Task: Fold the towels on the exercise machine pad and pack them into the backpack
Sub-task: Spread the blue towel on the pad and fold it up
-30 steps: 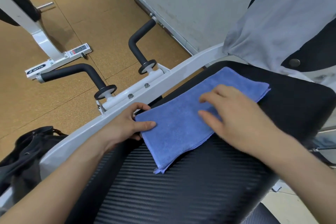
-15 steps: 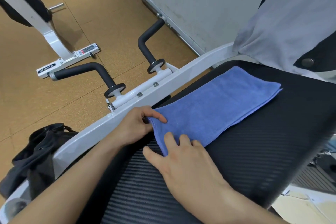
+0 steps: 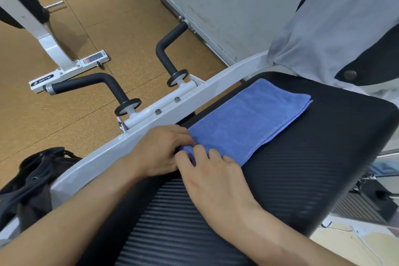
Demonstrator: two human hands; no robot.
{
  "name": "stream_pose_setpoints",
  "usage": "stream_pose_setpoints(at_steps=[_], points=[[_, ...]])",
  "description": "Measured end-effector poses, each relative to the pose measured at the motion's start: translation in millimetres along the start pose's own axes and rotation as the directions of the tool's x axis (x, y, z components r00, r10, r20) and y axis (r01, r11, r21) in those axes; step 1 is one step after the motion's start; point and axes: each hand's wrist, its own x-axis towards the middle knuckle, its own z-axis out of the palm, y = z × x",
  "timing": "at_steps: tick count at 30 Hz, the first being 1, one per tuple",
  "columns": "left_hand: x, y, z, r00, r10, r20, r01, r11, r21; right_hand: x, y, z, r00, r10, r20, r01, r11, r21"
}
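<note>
A blue towel [image 3: 250,121], folded into a long strip, lies on the black ribbed exercise machine pad [image 3: 313,168]. My left hand [image 3: 159,151] pinches the strip's near end, thumb on top. My right hand [image 3: 213,177] grips the same near end from the right, fingers curled over the bunched edge. A grey towel [image 3: 330,21] hangs over the upright black pad at the top right. The black backpack [image 3: 32,181] sits open on the floor at the lower left, beside the machine's white frame.
The white frame rail [image 3: 138,142] runs diagonally along the pad's left edge, with two black foam handles [image 3: 97,82] sticking out over the cork floor. Another white machine leg [image 3: 54,54] stands at the upper left. A grey wall [image 3: 226,6] lies behind.
My right hand came off the middle of the blue towel and moved down to its near end, where it now grips beside my left hand. The near end has bunched up slightly.
</note>
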Motion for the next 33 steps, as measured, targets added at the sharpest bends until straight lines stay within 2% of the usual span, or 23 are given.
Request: stream_pose_setpoints(at_steps=[3, 5, 6, 7, 8, 9, 11, 13, 14, 16, 17, 19, 20, 22, 25, 28, 33], points=[[6.8, 5.1, -14.5, 0.977, -0.105, 0.186, 0.120, 0.990, -0.075, -2.1, 8.3, -16.7, 1.000, -0.005, 0.026, 0.002, 0.995, 0.098], [8.5, 6.9, -26.5, 0.895, -0.179, 0.410, 0.263, 0.952, -0.159, -1.9, 24.1, -37.2, 0.981, -0.027, 0.194, -0.040, 0.942, 0.333], [7.7, 6.8, -32.7, 0.825, -0.161, 0.541, 0.318, 0.925, -0.210, -2.3, 33.6, -45.8, 0.950, -0.062, 0.307, -0.103, 0.864, 0.493], [6.7, 6.0, -39.1, 0.755, -0.104, 0.647, 0.352, 0.897, -0.266, -2.9, 41.4, -52.3, 0.928, -0.097, 0.360, -0.163, 0.764, 0.625], [6.1, 5.1, -44.7, 0.700, -0.029, 0.714, 0.370, 0.869, -0.328, -3.9, 47.8, -56.3, 0.922, -0.110, 0.372, -0.211, 0.663, 0.718], [6.3, 3.0, -48.6, 0.674, 0.040, 0.738, 0.383, 0.835, -0.396, -4.2, 53.2, -60.0, 0.920, -0.111, 0.376, -0.251, 0.571, 0.782], [9.9, -3.8, -53.6, 0.710, 0.121, 0.694, 0.397, 0.746, -0.536, -2.2, 62.3, -62.8, 0.924, -0.074, 0.374, -0.298, 0.471, 0.830], [14.8, -14.0, -56.7, 0.755, 0.154, 0.637, 0.429, 0.619, -0.658, 2.9, 72.1, -62.7, 0.947, 0.010, 0.322, -0.294, 0.433, 0.852], [17.3, -19.3, -57.5, 0.772, 0.181, 0.609, 0.457, 0.507, -0.731, 6.6, 79.3, -63.8, 0.950, 0.063, 0.307, -0.307, 0.393, 0.867], [22.1, -29.5, -54.6, 0.812, 0.205, 0.546, 0.509, 0.208, -0.835, 15.5, 95.2, -65.8, 0.944, 0.153, 0.294, -0.327, 0.287, 0.901], [26.2, -32.6, -50.7, 0.837, 0.153, 0.525, 0.515, 0.101, -0.851, 21.1, 103.2, -65.0, 0.938, 0.189, 0.290, -0.331, 0.251, 0.909], [40.7, -32.8, -41.6, 0.845, -0.072, 0.529, 0.532, 0.020, -0.847, 35.0, 119.4, -58.7, 0.918, 0.296, 0.264, -0.348, 0.278, 0.895], [50.6, -30.1, -37.1, 0.820, -0.194, 0.539, 0.554, 0.032, -0.832, 43.4, 127.3, -54.1, 0.903, 0.364, 0.230, -0.360, 0.346, 0.866], [70.8, -19.4, -30.2, 0.753, -0.370, 0.544, 0.621, 0.127, -0.774, 59.5, 141.2, -44.8, 0.874, 0.462, 0.152, -0.408, 0.528, 0.745], [88.5, -9.8, -13.2, 0.703, -0.510, 0.495, 0.664, 0.222, -0.714, 74.4, 152.4, -30.9, 0.873, 0.467, 0.142, -0.470, 0.729, 0.497], [92.6, -7.0, 7.6, 0.700, -0.634, 0.328, 0.679, 0.451, -0.578, 74.7, 154.0, -15.7, 0.882, 0.426, 0.203, -0.472, 0.806, 0.358], [96.1, -8.8, 12.1, 0.664, -0.687, 0.294, 0.718, 0.476, -0.508, 74.9, 157.6, -8.0, 0.886, 0.415, 0.205, -0.462, 0.820, 0.337]])
